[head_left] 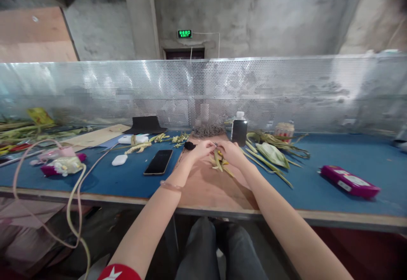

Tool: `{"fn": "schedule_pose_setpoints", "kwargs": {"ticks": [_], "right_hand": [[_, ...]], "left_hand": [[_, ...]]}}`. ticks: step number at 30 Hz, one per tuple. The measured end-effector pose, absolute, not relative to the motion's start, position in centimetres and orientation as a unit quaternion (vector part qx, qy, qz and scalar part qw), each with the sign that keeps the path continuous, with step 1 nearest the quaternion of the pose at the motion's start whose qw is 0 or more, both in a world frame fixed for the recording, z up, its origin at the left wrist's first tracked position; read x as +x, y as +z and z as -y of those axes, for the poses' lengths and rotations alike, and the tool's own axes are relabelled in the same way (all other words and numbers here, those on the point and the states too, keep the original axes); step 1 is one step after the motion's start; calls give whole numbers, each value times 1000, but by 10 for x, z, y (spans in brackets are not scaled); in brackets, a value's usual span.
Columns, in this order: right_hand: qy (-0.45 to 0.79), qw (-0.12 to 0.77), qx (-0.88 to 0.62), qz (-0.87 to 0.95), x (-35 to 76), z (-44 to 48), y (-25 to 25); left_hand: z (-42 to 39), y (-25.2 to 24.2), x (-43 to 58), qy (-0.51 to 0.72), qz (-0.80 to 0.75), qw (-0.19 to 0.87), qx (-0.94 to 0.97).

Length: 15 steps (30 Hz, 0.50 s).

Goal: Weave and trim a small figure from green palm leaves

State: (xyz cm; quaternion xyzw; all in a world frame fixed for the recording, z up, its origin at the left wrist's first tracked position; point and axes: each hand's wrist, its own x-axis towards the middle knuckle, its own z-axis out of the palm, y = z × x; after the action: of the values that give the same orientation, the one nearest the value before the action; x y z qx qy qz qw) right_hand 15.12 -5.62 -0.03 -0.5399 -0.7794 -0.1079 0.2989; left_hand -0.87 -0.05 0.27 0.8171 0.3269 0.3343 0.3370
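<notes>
Both hands meet over a brown board (216,191) at the middle of the bench. My left hand (202,149) has its fingers pinched together, and its fingertips touch those of my right hand (230,153). The right fingers are curled closed as well. Something small and greyish shows between the fingertips, too small to name. Just below the hands, yellow-green plant strips (219,163) lie on the board or hang close above it; I cannot tell which. A black fuzzy item (190,145) is beside my left hand.
Grey twisted cord-like material (208,131) lies behind the hands. A dark bottle (239,129) with a white cap stands to its right, near leaves and stalks (273,155). Leftward are a phone (158,162), a white case (119,160) and cables (79,203). A purple box (349,181) lies right.
</notes>
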Motion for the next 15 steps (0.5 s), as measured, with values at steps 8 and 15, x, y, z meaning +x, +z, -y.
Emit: {"fn": "schedule_pose_setpoints", "kwargs": {"ticks": [8,15], "right_hand": [[-107,334,-538,767,151,59,3],[-101,351,-538,759,152,56,4]], "left_hand": [[-5,-2,-10,362,-306,353,807],[-3,-1,-9,385,-320,366,784]]}}
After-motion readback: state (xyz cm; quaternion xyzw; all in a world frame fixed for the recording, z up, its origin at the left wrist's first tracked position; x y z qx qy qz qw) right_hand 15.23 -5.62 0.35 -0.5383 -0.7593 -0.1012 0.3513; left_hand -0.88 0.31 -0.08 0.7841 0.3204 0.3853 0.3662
